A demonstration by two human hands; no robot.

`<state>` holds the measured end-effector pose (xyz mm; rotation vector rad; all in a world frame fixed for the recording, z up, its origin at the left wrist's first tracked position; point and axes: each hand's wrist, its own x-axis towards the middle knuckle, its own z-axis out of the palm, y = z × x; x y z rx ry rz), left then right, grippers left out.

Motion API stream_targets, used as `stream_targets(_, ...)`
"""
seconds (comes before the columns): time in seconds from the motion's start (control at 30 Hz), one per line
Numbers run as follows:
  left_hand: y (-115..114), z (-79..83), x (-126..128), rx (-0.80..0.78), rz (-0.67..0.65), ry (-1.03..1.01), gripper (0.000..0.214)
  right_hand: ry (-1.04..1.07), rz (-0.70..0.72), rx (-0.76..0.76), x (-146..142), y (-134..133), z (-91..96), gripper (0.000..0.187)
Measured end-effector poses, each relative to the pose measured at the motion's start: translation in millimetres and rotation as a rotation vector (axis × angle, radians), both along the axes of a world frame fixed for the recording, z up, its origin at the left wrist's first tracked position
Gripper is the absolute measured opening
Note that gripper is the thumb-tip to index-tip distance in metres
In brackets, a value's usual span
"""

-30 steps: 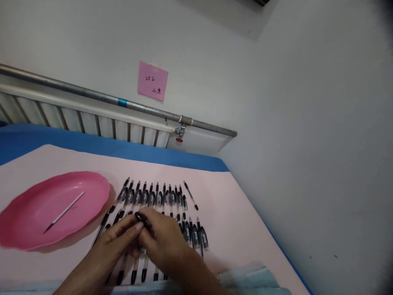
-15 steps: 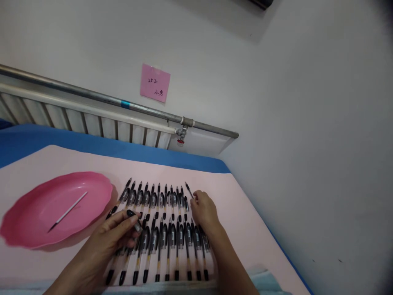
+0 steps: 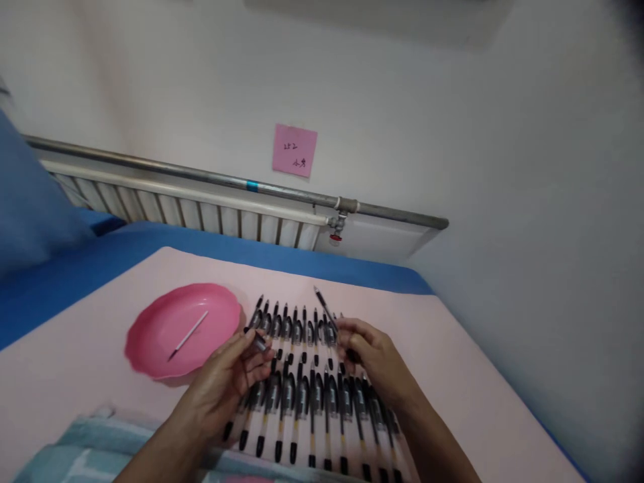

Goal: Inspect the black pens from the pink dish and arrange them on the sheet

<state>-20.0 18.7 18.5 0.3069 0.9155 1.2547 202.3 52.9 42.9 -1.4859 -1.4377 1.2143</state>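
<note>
Between the thumb and fingers of my left hand (image 3: 234, 372) is a dark, see-through pen cap (image 3: 257, 341). My right hand (image 3: 369, 349) pinches a black gel pen (image 3: 325, 305), its bare tip pointing up and away to the left. Under and between both hands lie two rows of gel pens, tips away from me, with caps lying beside or over their barrels. The far row (image 3: 296, 333) is partly covered by my fingers. The near row (image 3: 302, 396) runs between my forearms.
Left of the pens stands a pink scalloped dish (image 3: 145, 359) holding one thin white pen refill (image 3: 188, 333). A light blue cloth (image 3: 95, 439) lies at the near edge. Beyond the table are a radiator (image 3: 186, 211), a pipe with a red valve and a wall with a pink note (image 3: 294, 150).
My right hand has lifted the pen from the right end of the far row and brought it closer to my left hand, which still holds the cap. The view has turned left.
</note>
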Motion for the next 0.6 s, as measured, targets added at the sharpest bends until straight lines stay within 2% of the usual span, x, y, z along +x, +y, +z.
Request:
stream_targets(0.07,5,1.2,-6,-0.012,0.068,-0.079,0.009,0.136,0.196,-0.128,-24,-16,3.3,0.034)
stream_targets(0.17,11,2.3,-13,-0.010,0.149,-0.187,0.008,0.183,0.339,-0.239,-52,-33,-3.4,0.033)
stream_targets(0.27,14,2.8,-18,0.000,0.196,-0.250,0.008,0.169,0.352,-0.238,-62,-37,-14.5,0.030)
stream_targets(0.37,13,3.5,-20,0.006,0.216,-0.271,0.008,0.174,0.347,-0.221,-60,-34,-20.4,0.029)
stream_targets(0.6,10,6.0,-17,0.031,0.189,-0.136,0.008,0.121,0.350,-0.213,-60,-35,-18.8,0.033)
